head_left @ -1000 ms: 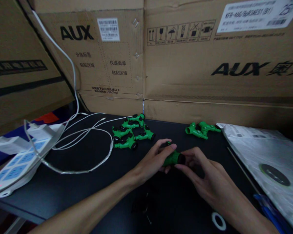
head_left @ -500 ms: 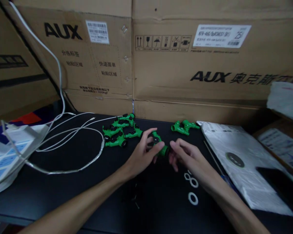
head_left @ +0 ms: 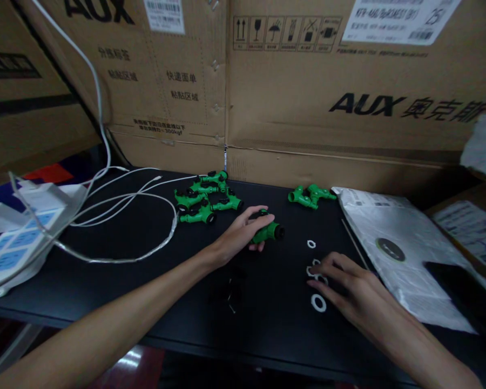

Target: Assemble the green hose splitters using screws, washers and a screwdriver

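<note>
My left hand (head_left: 247, 229) is wrapped round a green Y-shaped hose fitting (head_left: 267, 233) with a black end, which points to the right. Its fingers cover the fitting's other side. To the right, my right hand (head_left: 344, 281) reaches down over a small group of white rings, thumb and forefinger slightly apart around them. One white ring (head_left: 311, 244) lies above the fingertips, and a larger white ring (head_left: 318, 303) lies below. Fingers partly hide the rings between, so whether one is gripped is hard to see.
Several green fittings (head_left: 197, 212) cluster at the back left, and more green fittings (head_left: 312, 196) lie at the back right. White cables (head_left: 137, 261) loop from a power strip (head_left: 28, 237). A silvery package (head_left: 368, 227) and a dark phone (head_left: 461, 294) lie right. Cardboard boxes (head_left: 283, 108) stand behind.
My right hand has moved away from the fitting, right and down to the white rings. My left hand has turned the fitting more sideways. The view has tilted downward.
</note>
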{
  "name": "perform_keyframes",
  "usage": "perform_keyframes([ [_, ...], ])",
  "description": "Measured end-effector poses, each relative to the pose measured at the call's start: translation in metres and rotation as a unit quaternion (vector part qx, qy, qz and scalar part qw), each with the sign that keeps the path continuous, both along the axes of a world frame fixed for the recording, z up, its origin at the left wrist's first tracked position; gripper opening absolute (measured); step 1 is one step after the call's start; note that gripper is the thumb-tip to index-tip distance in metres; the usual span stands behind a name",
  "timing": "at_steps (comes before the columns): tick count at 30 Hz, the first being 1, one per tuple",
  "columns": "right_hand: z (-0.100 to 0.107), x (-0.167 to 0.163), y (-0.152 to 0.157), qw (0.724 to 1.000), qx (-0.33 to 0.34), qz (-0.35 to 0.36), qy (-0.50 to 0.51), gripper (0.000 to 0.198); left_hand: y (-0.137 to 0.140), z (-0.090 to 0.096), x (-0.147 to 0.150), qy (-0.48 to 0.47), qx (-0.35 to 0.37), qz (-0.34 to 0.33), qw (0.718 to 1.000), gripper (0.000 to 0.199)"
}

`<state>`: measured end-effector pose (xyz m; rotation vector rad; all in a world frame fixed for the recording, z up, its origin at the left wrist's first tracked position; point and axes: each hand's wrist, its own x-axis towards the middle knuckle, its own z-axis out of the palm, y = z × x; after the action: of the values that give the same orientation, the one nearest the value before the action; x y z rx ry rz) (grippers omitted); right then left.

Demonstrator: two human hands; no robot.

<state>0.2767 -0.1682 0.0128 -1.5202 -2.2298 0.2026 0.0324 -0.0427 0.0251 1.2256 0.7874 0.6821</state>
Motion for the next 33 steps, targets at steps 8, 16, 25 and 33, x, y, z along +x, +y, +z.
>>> perform_keyframes([
  [8,0.0,-0.018,0.013,0.998,0.043,-0.018,0.034,0.021,0.0,0.0,-0.001,-0.014,-0.023,-0.001,1.0,0.063],
  [16,0.052,-0.041,0.059,0.951,-0.071,-0.024,0.3,0.03,0.002,-0.001,-0.001,-0.047,-0.057,0.002,0.997,0.052],
  [25,0.047,-0.059,0.065,0.944,0.068,-0.024,0.321,0.009,0.005,0.0,-0.003,-0.055,-0.1,-0.018,0.993,0.043],
  [33,0.036,-0.059,0.059,0.966,0.155,0.064,0.197,0.014,0.007,-0.003,-0.002,-0.057,-0.111,-0.016,0.992,0.045],
])
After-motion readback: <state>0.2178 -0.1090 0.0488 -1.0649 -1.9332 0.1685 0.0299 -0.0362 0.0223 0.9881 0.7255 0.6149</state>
